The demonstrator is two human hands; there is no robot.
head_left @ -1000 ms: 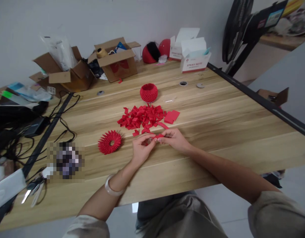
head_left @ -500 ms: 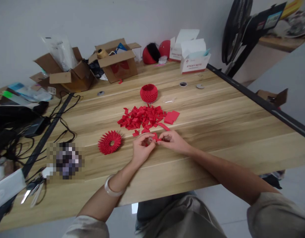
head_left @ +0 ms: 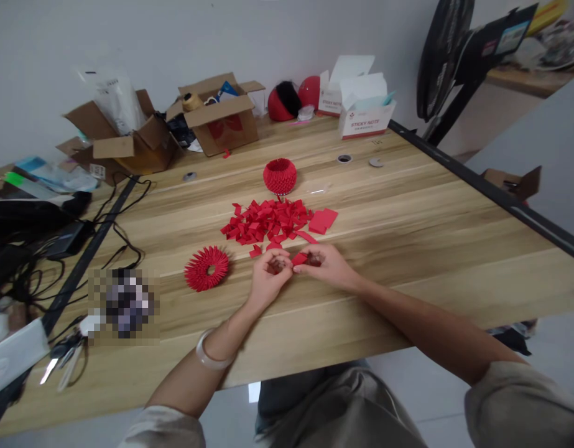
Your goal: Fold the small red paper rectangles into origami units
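Between my two hands is a small folded piece of red paper [head_left: 300, 258]. My left hand [head_left: 269, 274] pinches its left end, and my right hand [head_left: 324, 266] grips its right side. Just beyond my fingers lies a loose pile of folded red paper pieces [head_left: 268, 219], with a few flat red paper sheets [head_left: 323, 220] at its right. A spiky red paper ring [head_left: 206, 269] rests left of my left hand. Behind the pile stands a round red paper bowl [head_left: 280, 177] built of many folded pieces.
Cardboard boxes [head_left: 226, 127], red round objects [head_left: 282, 102] and sticky note boxes [head_left: 367, 118] line the back of the wooden table [head_left: 454, 236]. Black cables [head_left: 123, 236], scissors [head_left: 65, 361] and a pixelated patch are on the left. A black fan [head_left: 443, 59] stands at the right.
The red paper between my hands has turned and now looks narrower, slanting up toward my right fingers. My fingers have shifted slightly; the pile, ring and bowl stay where they were.
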